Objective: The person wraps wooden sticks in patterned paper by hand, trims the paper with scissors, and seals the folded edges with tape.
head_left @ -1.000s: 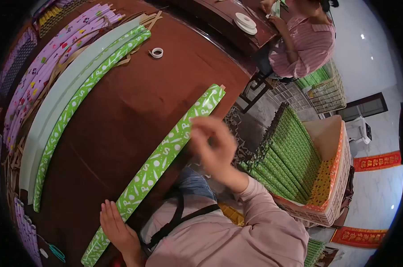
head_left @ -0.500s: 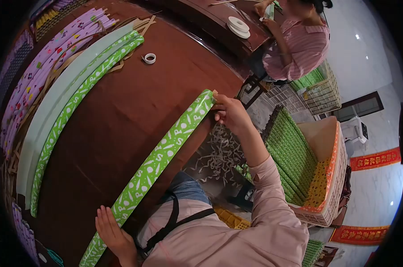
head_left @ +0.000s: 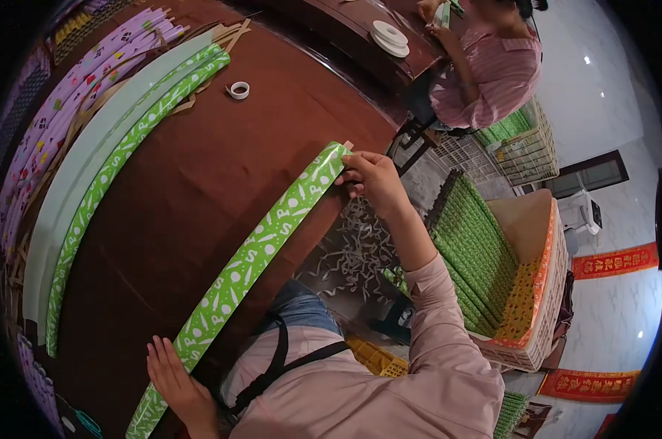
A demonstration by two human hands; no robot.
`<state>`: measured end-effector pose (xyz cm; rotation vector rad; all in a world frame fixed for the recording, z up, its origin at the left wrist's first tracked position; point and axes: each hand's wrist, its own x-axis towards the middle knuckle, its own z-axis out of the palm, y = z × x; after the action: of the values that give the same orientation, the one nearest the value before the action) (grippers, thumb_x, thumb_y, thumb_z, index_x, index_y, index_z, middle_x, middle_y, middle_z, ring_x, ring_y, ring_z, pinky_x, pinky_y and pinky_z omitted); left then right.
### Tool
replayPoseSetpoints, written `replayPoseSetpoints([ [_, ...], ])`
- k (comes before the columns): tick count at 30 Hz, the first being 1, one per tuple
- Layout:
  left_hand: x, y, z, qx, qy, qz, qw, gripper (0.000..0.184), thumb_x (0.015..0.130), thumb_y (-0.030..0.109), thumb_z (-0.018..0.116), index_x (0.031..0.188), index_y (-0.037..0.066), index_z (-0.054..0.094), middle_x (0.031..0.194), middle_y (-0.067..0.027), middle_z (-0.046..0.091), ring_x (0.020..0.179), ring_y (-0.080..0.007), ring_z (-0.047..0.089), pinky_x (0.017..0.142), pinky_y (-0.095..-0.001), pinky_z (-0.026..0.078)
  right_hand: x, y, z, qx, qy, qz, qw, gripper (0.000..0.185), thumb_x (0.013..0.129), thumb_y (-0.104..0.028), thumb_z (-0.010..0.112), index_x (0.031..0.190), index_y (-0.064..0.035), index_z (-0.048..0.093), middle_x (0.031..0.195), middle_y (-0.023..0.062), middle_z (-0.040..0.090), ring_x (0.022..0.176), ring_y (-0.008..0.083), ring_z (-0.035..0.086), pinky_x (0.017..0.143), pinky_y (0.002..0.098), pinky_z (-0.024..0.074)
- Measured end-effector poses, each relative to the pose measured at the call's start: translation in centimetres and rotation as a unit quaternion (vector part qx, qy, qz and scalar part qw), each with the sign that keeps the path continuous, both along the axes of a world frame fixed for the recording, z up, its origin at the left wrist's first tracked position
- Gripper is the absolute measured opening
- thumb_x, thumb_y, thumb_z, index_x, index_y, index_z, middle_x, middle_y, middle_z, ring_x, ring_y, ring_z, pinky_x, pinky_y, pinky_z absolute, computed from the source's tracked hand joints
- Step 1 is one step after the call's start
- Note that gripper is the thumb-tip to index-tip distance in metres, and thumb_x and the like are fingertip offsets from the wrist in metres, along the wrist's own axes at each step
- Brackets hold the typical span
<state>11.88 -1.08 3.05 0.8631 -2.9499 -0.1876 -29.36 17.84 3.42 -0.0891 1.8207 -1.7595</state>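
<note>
Lying between both hands [head_left: 375, 184] [head_left: 178, 383], green patterned strip [head_left: 252, 256] touching each

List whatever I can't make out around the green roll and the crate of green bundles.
All in the head view:
- Green roll, lower tip: cut off by the bottom edge.
- Roll's underside: hidden by its top.
- Left hand, thumb: out of sight behind the hand.
- Right hand, grip: fingers overlap; pinching or only touching, unclear.
- Crate, floor: covered by bundles and lining.
</note>
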Motion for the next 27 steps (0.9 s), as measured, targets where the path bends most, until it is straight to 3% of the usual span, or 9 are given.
replayPoseSetpoints([
  [3, 0.1, 0.0, -0.2, 0.006, -0.006, 0.005, 1.000, 0.058, 0.086, -0.006, 0.035, 0.144, -0.005, 0.040, 0.149, -0.0215, 0.041, 0.139, -0.0397, 0.038, 0.113, -0.0539, 0.031, -0.4, 0.8, -0.8, -0.014, 0.007, 0.031, 0.999, 0.022, 0.097, -0.022, 0.059, 0.102, -0.0015, 0.064, 0.094, 0.0059, 0.070, 0.079, 0.0144, 0.070, 0.058, 0.0243, 0.0518],
  [7, 0.0, 0.0, -0.1, -0.006, -0.012, -0.004, 1.000, 0.057, 0.087, -0.006, 0.035, 0.144, -0.005, 0.041, 0.149, -0.0213, 0.041, 0.139, -0.0396, 0.038, 0.114, -0.0538, 0.030, 0.0, 0.7, -0.4, -0.065, -0.018, 0.018, 0.998, 0.021, 0.096, -0.022, 0.060, 0.104, -0.0019, 0.062, 0.096, 0.0071, 0.070, 0.079, 0.0158, 0.070, 0.061, 0.0256, 0.0538],
  [9, 0.0, 0.0, -0.1, 0.001, -0.009, -0.006, 1.000, 0.057, 0.087, -0.006, 0.035, 0.144, -0.005, 0.041, 0.149, -0.0210, 0.041, 0.139, -0.0394, 0.038, 0.114, -0.0539, 0.030, 0.8, 0.2, 1.0, -0.032, -0.029, 0.017, 0.999, 0.013, 0.094, -0.017, 0.062, 0.101, -0.0050, 0.061, 0.091, 0.0054, 0.069, 0.076, 0.0139, 0.069, 0.060, 0.0251, 0.0534],
  [16, 0.0, -0.1, -0.1, -0.008, -0.004, -0.011, 1.000, 0.057, 0.086, -0.008, 0.036, 0.143, -0.005, 0.041, 0.149, -0.0214, 0.041, 0.139, -0.0387, 0.038, 0.114, -0.0535, 0.030, 1.0, -0.1, 0.5, -0.008, -0.029, 0.027, 0.999, 0.020, 0.089, -0.010, 0.067, 0.107, -0.0049, 0.058, 0.096, 0.0054, 0.069, 0.078, 0.0149, 0.069, 0.064, 0.0264, 0.0545],
  [22, 0.1, -0.2, -0.1, 0.004, -0.005, -0.002, 1.000, 0.057, 0.087, -0.008, 0.035, 0.143, -0.005, 0.040, 0.149, -0.0213, 0.041, 0.139, -0.0384, 0.037, 0.114, -0.0533, 0.030, 0.7, 0.3, 1.0, -0.013, -0.038, 0.059, 0.997, 0.021, 0.092, -0.011, 0.063, 0.111, -0.0038, 0.057, 0.100, 0.0071, 0.069, 0.086, 0.0164, 0.070, 0.067, 0.0269, 0.0556],
  [27, 0.1, -0.3, 0.0, 0.001, -0.015, 0.002, 1.000, 0.057, 0.087, -0.008, 0.035, 0.143, -0.005, 0.040, 0.149, -0.0211, 0.041, 0.139, -0.0377, 0.037, 0.114, -0.0527, 0.030, 0.2, 0.6, 2.1, 0.056, 0.006, 0.115, 0.992, 0.025, 0.095, -0.015, 0.058, 0.116, -0.0010, 0.057, 0.104, 0.0095, 0.069, 0.092, 0.0184, 0.070, 0.069, 0.0279, 0.0577],
])
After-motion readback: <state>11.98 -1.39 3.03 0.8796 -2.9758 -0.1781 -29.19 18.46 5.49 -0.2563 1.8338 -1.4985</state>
